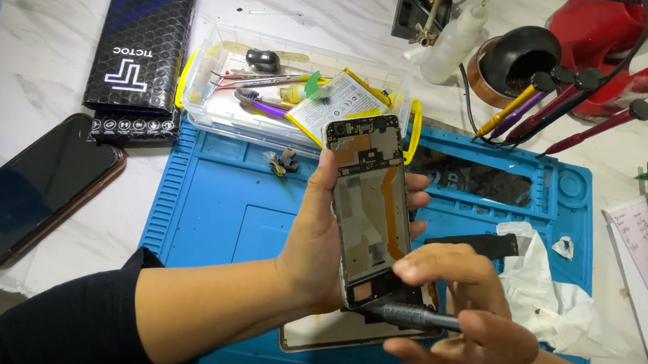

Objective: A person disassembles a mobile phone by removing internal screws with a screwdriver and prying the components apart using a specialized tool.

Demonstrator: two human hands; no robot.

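left hand (324, 241) grips opened phone (367, 205) upright over blue mat (220, 201), right hand (464, 328) clutching screwdriver (407, 314) at its base.

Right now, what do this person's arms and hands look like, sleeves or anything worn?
Both hands are bare: the left hand and the right hand show no gloves, rings or watch. Dark black sleeves are pushed up, leaving the forearms uncovered. No cables or markings on them.
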